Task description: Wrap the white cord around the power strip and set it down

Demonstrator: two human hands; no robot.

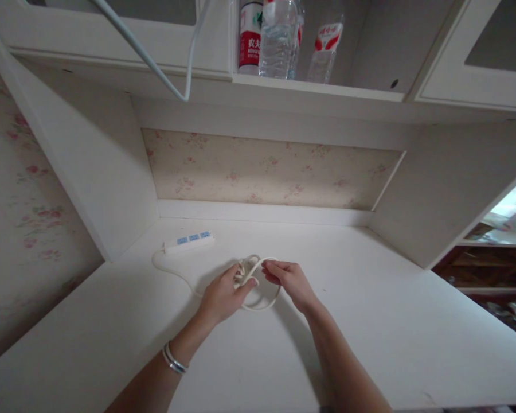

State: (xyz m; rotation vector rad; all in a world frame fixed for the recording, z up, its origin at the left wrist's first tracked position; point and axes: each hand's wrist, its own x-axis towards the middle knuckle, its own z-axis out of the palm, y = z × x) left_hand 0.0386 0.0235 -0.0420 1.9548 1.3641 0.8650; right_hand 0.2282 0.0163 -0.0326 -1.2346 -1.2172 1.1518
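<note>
Both of my hands are at a white power cord (pixel 260 309), looped into a loose coil above the desk. My left hand (pixel 224 293) is closed around the bunched part of the coil, its thumb lying over the cord. With thumb and fingertips, my right hand (pixel 291 279) pinches the right side of a loop. From the coil the cord runs left along the desk to a white power strip (pixel 189 242) with blue socket faces, which lies near the back left. The plug end cannot be clearly made out among the loops.
The white desk (pixel 370 321) has side panels and a papered back wall. Overhead, a cabinet shelf (pixel 318 89) holds a red-labelled can (pixel 250 43) and several plastic bottles (pixel 277 43). A pale bent rod or cable (pixel 155 66) hangs at upper left. Shelving (pixel 490 267) stands at far right.
</note>
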